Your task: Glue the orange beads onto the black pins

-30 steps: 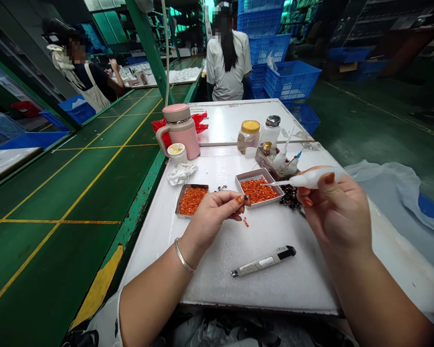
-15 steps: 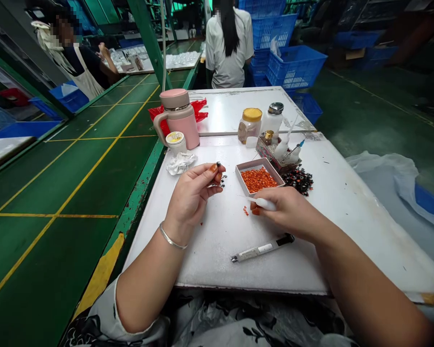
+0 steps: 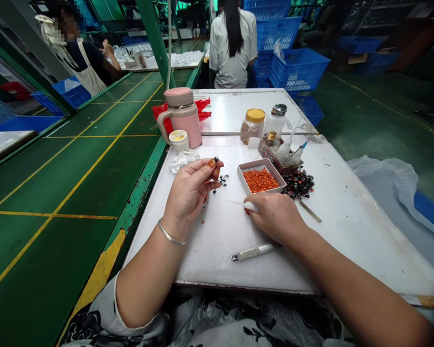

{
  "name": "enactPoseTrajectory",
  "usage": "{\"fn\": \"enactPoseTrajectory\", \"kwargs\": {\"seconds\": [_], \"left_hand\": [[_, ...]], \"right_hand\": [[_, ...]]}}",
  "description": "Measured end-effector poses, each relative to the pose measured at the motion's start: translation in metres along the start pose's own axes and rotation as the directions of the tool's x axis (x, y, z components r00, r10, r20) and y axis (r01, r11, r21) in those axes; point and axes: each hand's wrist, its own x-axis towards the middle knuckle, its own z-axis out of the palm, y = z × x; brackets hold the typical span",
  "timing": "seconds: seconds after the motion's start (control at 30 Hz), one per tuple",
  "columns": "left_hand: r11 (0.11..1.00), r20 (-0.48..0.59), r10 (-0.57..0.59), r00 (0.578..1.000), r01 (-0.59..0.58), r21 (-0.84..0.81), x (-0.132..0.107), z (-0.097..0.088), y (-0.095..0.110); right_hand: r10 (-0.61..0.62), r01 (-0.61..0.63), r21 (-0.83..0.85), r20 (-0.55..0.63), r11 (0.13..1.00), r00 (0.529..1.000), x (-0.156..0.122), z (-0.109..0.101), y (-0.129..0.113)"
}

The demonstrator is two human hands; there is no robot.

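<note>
Your left hand (image 3: 191,190) pinches a tiny dark bead (image 3: 216,159) between thumb and forefinger, raised above the counter (image 3: 329,231), and a silver bangle (image 3: 171,233) circles that wrist. A small black beaded piece (image 3: 221,180) lies on the counter just beyond those fingers. Your right hand (image 3: 277,217) is closed around a white pointed applicator (image 3: 251,207), its thin tip aimed left, with a few orange specks (image 3: 246,211) beside it. Ahead of that hand sits a shallow cardboard tray (image 3: 255,164) heaped with orange beads (image 3: 260,180). Just to its right is a pile of black and red beads (image 3: 298,184), with a slim metal rod (image 3: 309,210) touching its edge. Nearer you, a white pen-shaped tool (image 3: 253,251) lies by your right hand, and its small print is too tiny to read. Farther off stand a pink lidded mug (image 3: 183,118), a small tub with a yellow label (image 3: 179,141), a yellow-lidded jar (image 3: 252,126) and a metal-capped bottle (image 3: 276,120); no writing on them is legible.
</note>
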Motion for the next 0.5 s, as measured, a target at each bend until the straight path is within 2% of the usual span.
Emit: {"fn": "enactPoseTrajectory", "kwargs": {"seconds": [0.1,0.27,0.5], "left_hand": [[1.0,0.004,-0.002,1.0,0.002,0.01,-0.0002,0.0006,0.0005],[1.0,0.003,0.001,1.0,-0.001,0.023,-0.0004,0.0002,0.0009],[0.999,0.007,-0.009,1.0,0.009,0.046,0.0002,-0.0012,0.0002]], "right_hand": [[-0.026,0.025,-0.053,-0.021,0.998,0.999,-0.0012,0.004,-0.0024],[0.009,-0.014,-0.115,-0.04,0.993,0.999,-0.0025,0.0054,-0.0056],[0.056,-0.052,-0.145,0.021,0.988,0.998,-0.0031,-0.0034,-0.0043]]}}
